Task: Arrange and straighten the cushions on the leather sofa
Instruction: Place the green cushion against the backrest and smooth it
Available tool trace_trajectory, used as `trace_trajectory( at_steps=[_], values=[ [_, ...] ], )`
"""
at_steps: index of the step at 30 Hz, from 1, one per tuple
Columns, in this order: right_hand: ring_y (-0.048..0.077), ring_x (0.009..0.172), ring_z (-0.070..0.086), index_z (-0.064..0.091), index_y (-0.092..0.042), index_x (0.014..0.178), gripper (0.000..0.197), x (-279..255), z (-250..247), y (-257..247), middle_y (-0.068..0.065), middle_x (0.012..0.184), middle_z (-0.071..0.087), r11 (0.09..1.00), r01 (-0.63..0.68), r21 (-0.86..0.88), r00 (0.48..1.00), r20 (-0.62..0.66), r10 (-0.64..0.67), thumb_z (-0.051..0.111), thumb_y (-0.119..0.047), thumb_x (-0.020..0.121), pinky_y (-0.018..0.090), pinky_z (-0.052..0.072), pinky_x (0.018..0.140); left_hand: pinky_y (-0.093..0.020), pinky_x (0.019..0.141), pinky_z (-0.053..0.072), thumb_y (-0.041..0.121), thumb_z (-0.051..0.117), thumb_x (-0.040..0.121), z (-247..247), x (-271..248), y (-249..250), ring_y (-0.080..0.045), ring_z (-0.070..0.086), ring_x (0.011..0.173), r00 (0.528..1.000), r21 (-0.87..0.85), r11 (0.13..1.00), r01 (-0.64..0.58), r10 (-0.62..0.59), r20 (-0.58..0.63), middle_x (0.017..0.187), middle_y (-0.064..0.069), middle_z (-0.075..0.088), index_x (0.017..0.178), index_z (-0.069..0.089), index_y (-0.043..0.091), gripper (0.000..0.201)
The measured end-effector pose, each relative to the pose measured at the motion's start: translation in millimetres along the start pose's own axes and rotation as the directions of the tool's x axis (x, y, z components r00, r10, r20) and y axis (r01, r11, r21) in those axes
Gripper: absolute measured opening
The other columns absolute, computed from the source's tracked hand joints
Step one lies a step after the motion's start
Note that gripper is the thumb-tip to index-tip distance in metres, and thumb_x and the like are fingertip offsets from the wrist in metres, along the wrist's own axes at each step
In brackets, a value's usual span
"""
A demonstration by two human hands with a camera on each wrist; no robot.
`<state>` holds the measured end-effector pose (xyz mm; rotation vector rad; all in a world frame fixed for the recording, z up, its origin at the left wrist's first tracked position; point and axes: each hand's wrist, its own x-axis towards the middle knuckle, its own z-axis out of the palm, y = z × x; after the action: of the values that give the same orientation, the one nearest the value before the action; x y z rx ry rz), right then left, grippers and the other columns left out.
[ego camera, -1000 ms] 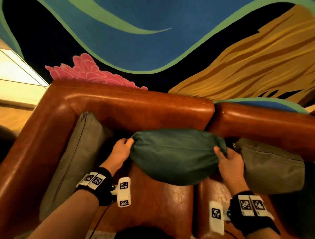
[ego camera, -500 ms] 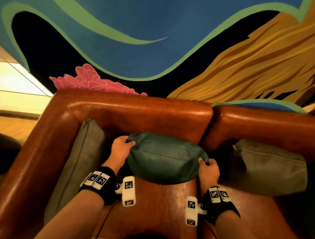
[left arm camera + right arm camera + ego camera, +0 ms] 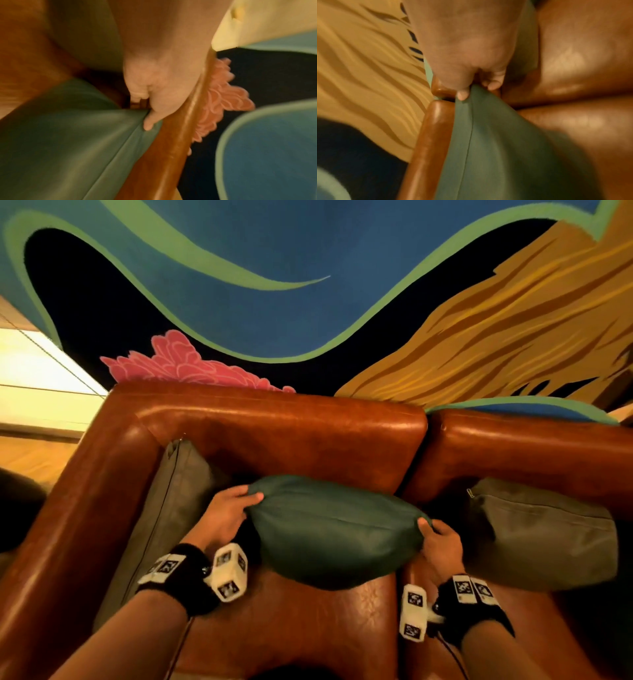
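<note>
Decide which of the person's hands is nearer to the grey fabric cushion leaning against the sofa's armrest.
Left. The left hand grips the dark green leather cushion right beside the grey fabric cushion; the right hand grips the green cushion's opposite end.

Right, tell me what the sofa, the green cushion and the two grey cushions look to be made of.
Sofa: glossy reddish-brown leather or a look-alike; bright highlights run along its rolled back.
Green cushion: smooth, slightly sheeny, a stitched seam across it; soft leather or faux leather, hard to tell which.
Left grey cushion and right grey cushion: matt, no shine, probably woven cloth; the right one shows a zip pull.
</note>
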<state>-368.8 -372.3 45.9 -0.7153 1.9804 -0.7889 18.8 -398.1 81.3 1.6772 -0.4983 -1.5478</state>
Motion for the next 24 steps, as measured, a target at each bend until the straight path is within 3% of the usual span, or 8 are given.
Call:
trace_trajectory(
  at_steps=[3,6,10,11,14,19,22,24],
  values=[
    [0.025,0.084,0.071,0.074,-0.011,0.088,0.018,-16,-2,-7,0.005,0.081,0.075,0.997,0.047,-0.055,0.999,0.011,-0.047,0.07,-0.028,0.093,0.038,0.056,0.082,-0.025,0.067,0.06,-0.009,0.067,0.085,-6,-3,-9,-0.014,0.072,0.066,0.978,0.185,0.973,-0.138,0.163,-0.132,0.082,-0.013,0.074,0.089,0.07,-0.001,0.009],
    [0.012,0.069,0.066,0.074,-0.013,0.081,0.008,-30,-7,-15,-0.004,0.07,0.075,0.983,0.115,0.142,0.993,0.022,-0.119,0.074,-0.016,0.089,0.018,0.054,0.063,-0.021,0.077,0.055,0.006,0.076,0.083,-10,3,-7,-0.018,0.069,0.083,0.918,0.468,0.844,-0.264,0.368,-0.145,0.092,-0.008,0.075,0.099,0.075,0.0,0.016],
    [0.016,0.062,0.06,0.066,-0.013,0.063,0.022,-33,-8,-18,-0.001,0.06,0.067,0.962,0.065,0.264,0.994,0.063,-0.084,0.085,-0.02,0.071,0.023,0.052,0.058,-0.036,0.082,0.059,0.013,0.076,0.084,-16,8,-10,-0.023,0.073,0.087,0.881,0.549,0.783,-0.292,0.444,-0.165,0.094,-0.012,0.077,0.1,0.077,0.002,0.019],
    [0.013,0.059,0.059,0.062,-0.014,0.062,0.025,-32,-10,-22,-0.001,0.059,0.065,0.961,0.078,0.267,0.988,0.107,-0.11,0.083,-0.015,0.075,0.022,0.051,0.058,-0.035,0.084,0.058,0.014,0.076,0.085,-15,6,-9,-0.018,0.073,0.085,0.877,0.604,0.733,-0.313,0.467,-0.112,0.092,-0.007,0.078,0.1,0.078,0.004,0.019],
    [0.005,0.047,0.051,0.052,-0.013,0.066,0.03,-22,-28,-32,-0.006,0.051,0.058,0.938,-0.007,0.347,0.988,0.144,-0.046,0.08,-0.01,0.077,0.017,0.044,0.045,-0.025,0.067,0.058,0.01,0.076,0.084,-23,12,-5,-0.009,0.068,0.063,0.897,0.498,0.819,-0.284,0.411,-0.164,0.072,0.007,0.075,0.099,0.076,-0.002,0.019],
    [0.003,0.036,0.054,0.046,-0.015,0.066,0.038,-14,-25,-26,-0.004,0.046,0.061,0.896,-0.129,0.425,0.989,0.115,0.088,0.072,0.002,0.087,0.015,0.043,0.037,-0.041,0.093,0.05,0.012,0.07,0.089,3,15,-17,-0.035,0.067,0.105,0.854,0.624,0.77,-0.134,0.409,-0.321,0.109,-0.022,0.072,0.111,0.071,-0.003,0.026],
    [0.007,0.042,0.06,0.044,-0.016,0.065,0.04,-17,-14,-26,0.003,0.055,0.064,0.898,-0.117,0.424,0.989,0.128,0.068,0.074,0.0,0.086,0.018,0.049,0.042,-0.048,0.098,0.043,0.01,0.06,0.088,51,1,-12,-0.039,0.053,0.122,0.657,0.867,0.46,-0.191,0.717,-0.235,0.13,-0.02,0.057,0.127,0.06,0.006,0.039],
    [0.011,0.049,0.063,0.043,-0.017,0.066,0.041,-16,-4,-24,0.005,0.059,0.064,0.893,-0.101,0.438,0.99,0.137,0.045,0.077,-0.001,0.083,0.023,0.053,0.05,-0.046,0.105,0.042,0.014,0.056,0.087,112,-10,-20,-0.04,0.053,0.128,0.478,0.862,0.066,-0.502,0.852,0.213,0.136,-0.021,0.057,0.13,0.059,0.004,0.044]
  ],
)
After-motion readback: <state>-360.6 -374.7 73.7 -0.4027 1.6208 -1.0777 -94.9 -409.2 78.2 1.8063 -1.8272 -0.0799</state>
